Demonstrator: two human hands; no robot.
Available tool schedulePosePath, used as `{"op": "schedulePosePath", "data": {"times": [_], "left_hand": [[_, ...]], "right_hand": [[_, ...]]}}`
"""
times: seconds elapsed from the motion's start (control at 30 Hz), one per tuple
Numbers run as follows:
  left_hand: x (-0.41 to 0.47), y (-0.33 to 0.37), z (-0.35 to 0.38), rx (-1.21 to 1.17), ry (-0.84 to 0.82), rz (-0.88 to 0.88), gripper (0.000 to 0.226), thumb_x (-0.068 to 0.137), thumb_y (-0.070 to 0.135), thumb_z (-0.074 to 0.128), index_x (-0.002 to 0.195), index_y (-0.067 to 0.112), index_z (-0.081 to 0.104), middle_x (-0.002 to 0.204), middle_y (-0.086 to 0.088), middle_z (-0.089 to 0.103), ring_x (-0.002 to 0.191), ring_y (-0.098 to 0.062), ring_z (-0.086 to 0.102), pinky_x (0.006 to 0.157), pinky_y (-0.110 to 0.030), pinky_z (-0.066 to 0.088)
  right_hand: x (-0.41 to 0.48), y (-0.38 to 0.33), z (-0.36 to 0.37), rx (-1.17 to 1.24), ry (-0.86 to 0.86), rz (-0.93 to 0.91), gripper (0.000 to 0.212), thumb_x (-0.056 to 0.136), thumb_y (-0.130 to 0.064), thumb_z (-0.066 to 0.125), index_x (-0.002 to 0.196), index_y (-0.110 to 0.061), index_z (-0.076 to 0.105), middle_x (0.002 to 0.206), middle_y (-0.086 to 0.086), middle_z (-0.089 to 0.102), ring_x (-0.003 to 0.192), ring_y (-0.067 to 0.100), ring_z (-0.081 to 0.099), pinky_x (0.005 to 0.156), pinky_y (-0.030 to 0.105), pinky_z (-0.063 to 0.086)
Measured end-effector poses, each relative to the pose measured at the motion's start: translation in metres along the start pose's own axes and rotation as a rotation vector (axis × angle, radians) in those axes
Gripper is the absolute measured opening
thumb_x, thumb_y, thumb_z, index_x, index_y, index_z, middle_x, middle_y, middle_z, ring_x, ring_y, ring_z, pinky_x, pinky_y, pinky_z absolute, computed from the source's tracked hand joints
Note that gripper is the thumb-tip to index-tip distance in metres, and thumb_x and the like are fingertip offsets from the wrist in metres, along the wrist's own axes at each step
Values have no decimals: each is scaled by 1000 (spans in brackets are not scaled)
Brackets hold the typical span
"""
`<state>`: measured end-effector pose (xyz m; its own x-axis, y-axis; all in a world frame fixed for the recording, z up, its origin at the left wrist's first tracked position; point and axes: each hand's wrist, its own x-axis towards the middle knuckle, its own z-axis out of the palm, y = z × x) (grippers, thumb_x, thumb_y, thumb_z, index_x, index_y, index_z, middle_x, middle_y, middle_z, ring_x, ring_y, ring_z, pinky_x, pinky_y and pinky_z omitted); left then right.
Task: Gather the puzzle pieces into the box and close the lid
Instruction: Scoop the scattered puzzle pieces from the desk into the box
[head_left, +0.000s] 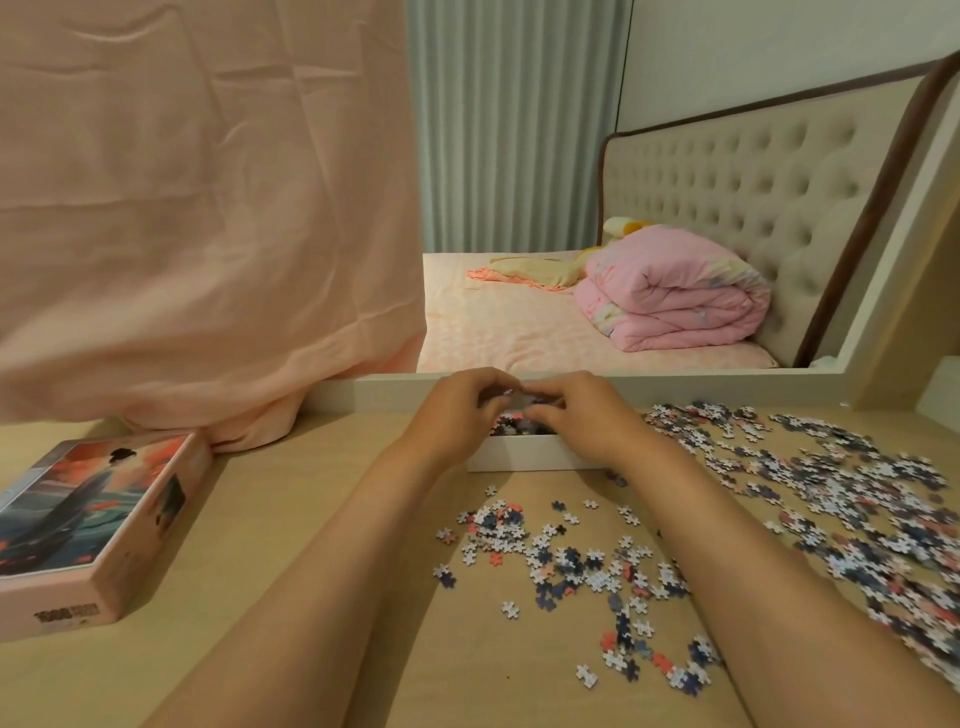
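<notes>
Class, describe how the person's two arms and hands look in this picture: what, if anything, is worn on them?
No sleeve shows anywhere up to the frame's lower edge. The left hand and right hand wear no gloves, and no watch, bracelet or ring is visible.

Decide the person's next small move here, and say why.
Probably release the grip so the held puzzle pieces drop into the white box: left hand and right hand are curled together just above it. Many loose pieces lie on the table; the lid lies aside, so closing comes later.
</notes>
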<state>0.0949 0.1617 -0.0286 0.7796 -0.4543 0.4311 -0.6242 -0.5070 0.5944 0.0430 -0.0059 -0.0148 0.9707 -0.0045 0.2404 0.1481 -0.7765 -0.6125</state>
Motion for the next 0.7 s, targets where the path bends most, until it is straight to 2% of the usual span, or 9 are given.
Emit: {"op": "schedulePosePath", "data": {"times": [0.1, 0.2, 0.3, 0.33, 0.4, 0.43, 0.5, 0.6, 0.7], "left_hand": [[2, -5, 0, -1, -48, -2, 26, 97, 15, 58, 121, 20, 67, 114, 5, 69, 95, 0, 58, 74, -4, 38], [3, -3, 1, 7, -70, -1, 28, 99, 16, 55, 125, 18, 66, 120, 3, 68, 103, -4, 59, 80, -8, 40], [2, 1, 3, 27, -126, -14, 31, 103, 19, 46, 130, 18, 62, 130, 1, 63, 119, -13, 56, 97, -22, 41], [2, 2, 4, 37, -138, -18, 33, 104, 19, 43, 132, 18, 60, 133, 1, 61, 123, -14, 54, 101, -25, 40], [2, 3, 0, 69, -135, -18, 35, 103, 15, 41, 133, 20, 59, 135, 2, 58, 125, -15, 51, 103, -26, 38], [2, 3, -3, 84, -135, -23, 36, 101, 13, 42, 130, 21, 61, 132, 3, 59, 122, -15, 52, 103, -27, 40], [0, 3, -12, 124, -187, -45, 35, 93, 13, 46, 116, 27, 68, 119, 7, 62, 109, -14, 57, 98, -33, 46], [-6, 7, -15, 278, -373, -69, 33, 86, 33, 45, 104, 30, 72, 112, 10, 63, 102, -15, 57, 95, -36, 44], [-8, 7, -7, 455, -465, -1, 47, 83, 40, 36, 119, 35, 66, 118, 6, 58, 110, -17, 51, 101, -35, 29]], "right_hand": [[1, 7, -1, -14, 56, 29, 28, 88, -27, 75, 115, -21, 74, 110, -2, 73, 97, 11, 64, 81, 23, 43], [0, 13, -6, -88, 107, 36, 15, 92, -32, 68, 92, -22, 78, 82, -6, 72, 81, 14, 64, 70, 29, 45], [-2, 15, -8, -139, 22, 57, 36, 101, -35, 52, 69, -23, 62, 62, -2, 56, 67, 22, 56, 62, 32, 37], [-1, 15, -8, -141, 4, 54, 35, 102, -35, 48, 72, -24, 63, 66, 1, 58, 71, 24, 57, 64, 33, 39], [0, 15, -7, -181, -22, 57, 30, 103, -36, 45, 110, -22, 70, 103, 8, 67, 99, 28, 62, 82, 37, 47], [1, 15, -7, -224, -35, 72, 38, 103, -37, 43, 132, -20, 61, 124, 11, 61, 115, 30, 57, 95, 40, 46], [0, 13, -10, -271, -55, 100, 47, 104, -36, 41, 148, -21, 44, 139, 11, 48, 127, 31, 48, 105, 42, 40], [-5, 8, -17, -222, -54, 48, 41, 99, -23, 46, 139, -26, 56, 128, 1, 53, 118, 23, 53, 100, 37, 43], [-13, -1, -19, -170, -224, 46, 35, 90, -21, 50, 107, -41, 73, 118, -7, 68, 104, 16, 62, 91, 34, 52]]}}
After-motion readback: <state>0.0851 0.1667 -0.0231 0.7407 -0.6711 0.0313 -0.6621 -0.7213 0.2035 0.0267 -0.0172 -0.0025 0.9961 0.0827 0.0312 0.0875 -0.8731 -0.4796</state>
